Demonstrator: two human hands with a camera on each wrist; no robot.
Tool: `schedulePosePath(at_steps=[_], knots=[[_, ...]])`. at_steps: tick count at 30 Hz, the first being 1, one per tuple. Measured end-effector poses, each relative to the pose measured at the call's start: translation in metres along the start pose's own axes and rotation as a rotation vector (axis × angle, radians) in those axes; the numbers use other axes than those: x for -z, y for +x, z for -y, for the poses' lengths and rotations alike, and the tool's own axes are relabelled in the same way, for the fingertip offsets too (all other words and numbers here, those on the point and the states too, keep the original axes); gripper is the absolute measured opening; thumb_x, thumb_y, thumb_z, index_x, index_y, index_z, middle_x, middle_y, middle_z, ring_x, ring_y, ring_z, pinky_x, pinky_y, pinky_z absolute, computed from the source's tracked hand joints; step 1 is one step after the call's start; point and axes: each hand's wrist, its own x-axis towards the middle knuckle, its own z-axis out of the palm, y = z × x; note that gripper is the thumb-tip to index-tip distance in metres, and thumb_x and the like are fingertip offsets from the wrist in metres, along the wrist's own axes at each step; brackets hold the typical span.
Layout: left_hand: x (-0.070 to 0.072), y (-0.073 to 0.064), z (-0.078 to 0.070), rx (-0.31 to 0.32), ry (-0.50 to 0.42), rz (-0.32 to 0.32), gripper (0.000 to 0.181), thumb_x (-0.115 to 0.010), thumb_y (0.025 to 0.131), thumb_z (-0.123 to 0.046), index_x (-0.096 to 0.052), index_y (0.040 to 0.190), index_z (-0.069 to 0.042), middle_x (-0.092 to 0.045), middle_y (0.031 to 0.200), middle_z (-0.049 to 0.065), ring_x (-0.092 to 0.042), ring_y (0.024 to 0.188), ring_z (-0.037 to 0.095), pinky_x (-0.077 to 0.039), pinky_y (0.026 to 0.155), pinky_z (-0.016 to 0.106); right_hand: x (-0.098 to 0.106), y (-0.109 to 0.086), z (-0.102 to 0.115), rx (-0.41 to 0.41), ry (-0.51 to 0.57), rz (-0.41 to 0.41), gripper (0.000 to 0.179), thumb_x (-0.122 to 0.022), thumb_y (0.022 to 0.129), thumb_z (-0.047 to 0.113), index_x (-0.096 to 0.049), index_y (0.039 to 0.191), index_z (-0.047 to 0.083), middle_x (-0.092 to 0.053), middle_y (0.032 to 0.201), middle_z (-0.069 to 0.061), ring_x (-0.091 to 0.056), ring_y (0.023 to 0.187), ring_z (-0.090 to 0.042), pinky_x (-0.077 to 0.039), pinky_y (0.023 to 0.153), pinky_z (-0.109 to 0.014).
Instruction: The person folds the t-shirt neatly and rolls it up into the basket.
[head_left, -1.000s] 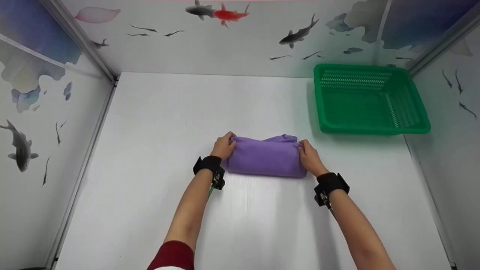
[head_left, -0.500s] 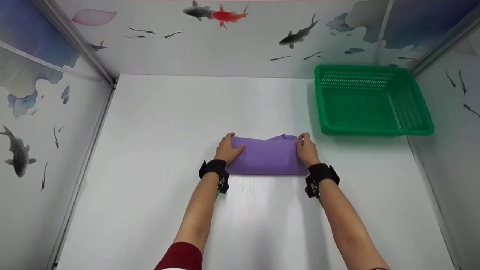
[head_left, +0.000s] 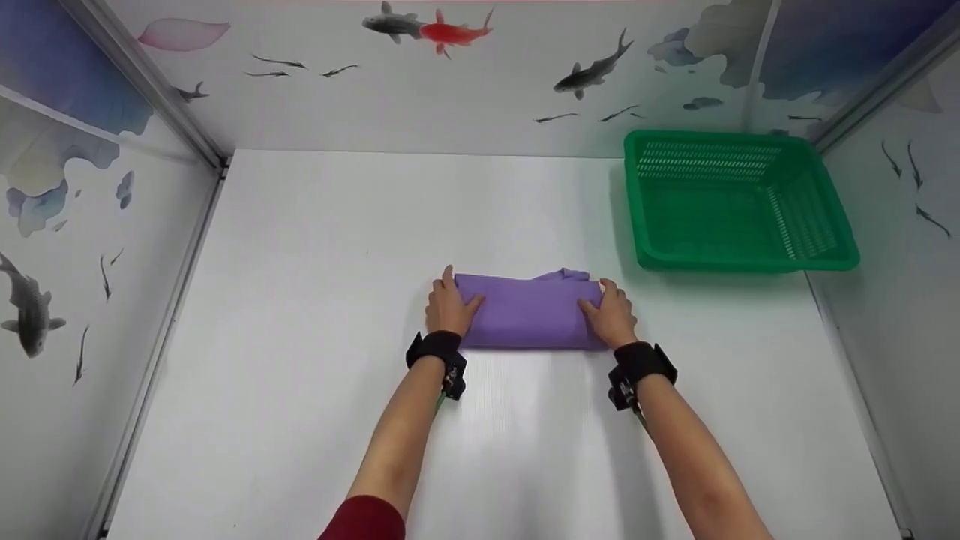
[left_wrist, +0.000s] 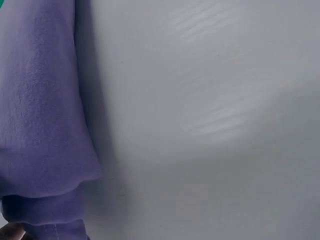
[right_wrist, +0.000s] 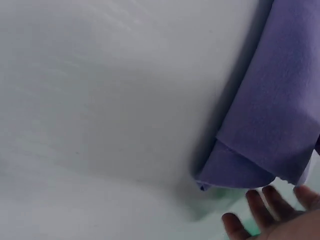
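A purple folded garment (head_left: pixel 536 311) lies on the white table, forming a compact oblong bundle with a loose bit of fabric sticking out at its back edge. My left hand (head_left: pixel 450 306) holds its left end, thumb on top and fingers along the side. In the left wrist view, a fingertip (left_wrist: pixel 11 231) shows by the layered, stitched end of the garment (left_wrist: pixel 45 110). At the other end, my right hand (head_left: pixel 611 315) rests its thumb on the top. The right wrist view shows that hand's fingers (right_wrist: pixel 260 210) spread and fairly straight just beyond the garment's end (right_wrist: pixel 272 115).
A green plastic basket (head_left: pixel 742 225) with perforated sides stands at the table's back right, with nothing inside. White panels printed with fish (head_left: pixel 592 71) enclose the table (head_left: pixel 337 225) at the back and both sides. Black straps with small cameras circle both wrists.
The left thumb has come onto the garment's top. The right hand has shifted from gripping the back right corner to laying its thumb on top, fingers spread. The bundle stays almost in place.
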Motion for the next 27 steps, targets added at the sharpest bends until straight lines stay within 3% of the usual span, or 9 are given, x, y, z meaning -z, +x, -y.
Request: schedulePosePath(at_steps=[3,6,10,14,22,27], knots=[[0.003,-0.007,0.003,0.079,-0.041,0.015,0.077,-0.070,0.089,-0.037,-0.035,0.142,0.006,-0.051,0.129,0.029,-0.055,0.114,0.044,-0.047,0.092,0.053,-0.001,-0.010,-0.001,-0.116,0.029,-0.040,0.075,-0.054,0.097,0.039,-0.025,0.146,-0.010,-0.033,0.142,-0.037,-0.031,0.131,-0.052,-0.028,0.105,-0.062],[0.002,-0.012,0.005,0.112,-0.079,0.059,0.075,-0.069,0.089,-0.040,-0.040,0.134,0.013,-0.056,0.121,0.032,-0.058,0.109,0.044,-0.048,0.091,0.050,-0.003,-0.016,-0.003,-0.184,0.024,-0.037,0.083,-0.052,0.095,0.047,-0.027,0.141,-0.018,-0.034,0.138,-0.040,-0.032,0.129,-0.054,-0.028,0.107,-0.059],[-0.002,-0.014,0.005,0.115,-0.101,0.132,0.072,-0.067,0.089,-0.041,-0.046,0.123,0.019,-0.060,0.110,0.034,-0.060,0.104,0.045,-0.049,0.090,0.048,-0.005,-0.018,-0.001,-0.177,0.018,0.032,0.090,-0.050,0.094,0.053,-0.031,0.135,-0.024,-0.038,0.135,-0.043,-0.036,0.127,-0.054,-0.027,0.107,-0.057],[-0.006,-0.014,0.003,0.153,-0.111,0.185,0.072,-0.066,0.090,-0.042,-0.049,0.123,0.020,-0.060,0.112,0.034,-0.061,0.105,0.044,-0.049,0.090,0.048,-0.007,-0.017,0.005,-0.182,0.108,0.094,0.091,-0.054,0.091,0.050,-0.030,0.137,-0.024,-0.038,0.139,-0.039,-0.037,0.130,-0.049,-0.028,0.109,-0.053],[-0.006,-0.015,0.004,0.181,-0.173,0.166,0.063,-0.066,0.090,-0.038,-0.055,0.118,0.017,-0.062,0.113,0.032,-0.062,0.103,0.041,-0.049,0.090,0.047,-0.012,-0.013,0.004,-0.224,0.399,0.135,0.081,-0.064,0.087,0.028,-0.028,0.141,-0.021,-0.037,0.145,-0.032,-0.039,0.131,-0.035,-0.032,0.110,-0.041],[-0.003,-0.021,0.004,0.175,-0.242,0.145,0.062,-0.066,0.091,-0.034,-0.051,0.126,0.015,-0.059,0.121,0.031,-0.058,0.112,0.041,-0.046,0.095,0.047,-0.007,-0.015,0.001,-0.181,0.520,0.147,0.077,-0.067,0.088,0.024,-0.032,0.140,-0.020,-0.041,0.142,-0.030,-0.047,0.121,-0.029,-0.040,0.102,-0.035]])
